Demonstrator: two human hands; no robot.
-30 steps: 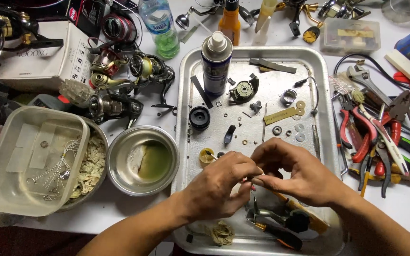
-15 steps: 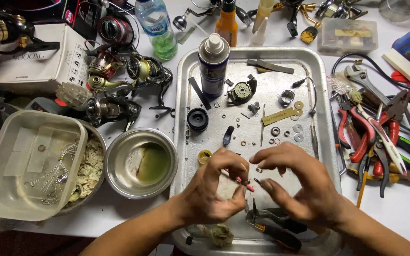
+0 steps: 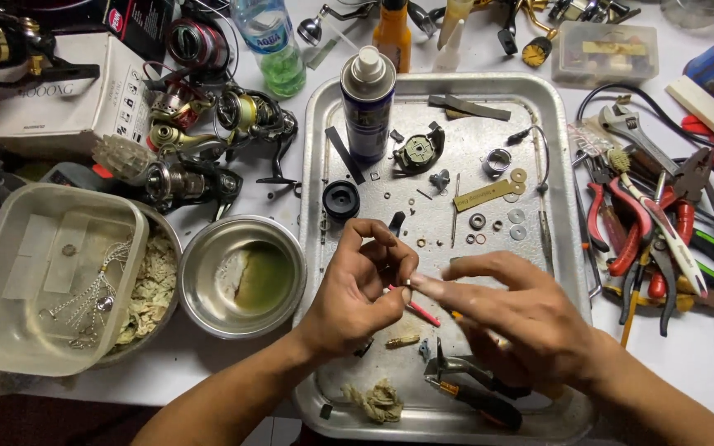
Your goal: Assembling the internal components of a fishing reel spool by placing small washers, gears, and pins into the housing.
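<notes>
Both hands met low in the middle of the frame, above a dented metal tray. The left hand was curled narrow, thumb and forefinger pinched on a thin red-handled tool whose shaft slanted down to the right beneath the fingers. The right hand reached in from the lower right with fingers stretched out loosely and close together, its fingertips touching a tiny pale ring at the tips of the left hand's fingers; whether it gripped the ring could not be told. Just under the hands on the tray lay a small brass part, a pair of dark pliers and a wad of rag. Higher on the tray stood a blue spray can, upright, with a black round cap just below it and scattered washers to the right. Left of the tray sat a steel bowl holding greenish liquid, and beside it a clear plastic tub. Fishing reels crowded the upper left, and red-handled pliers lay among tools at the right edge.
</notes>
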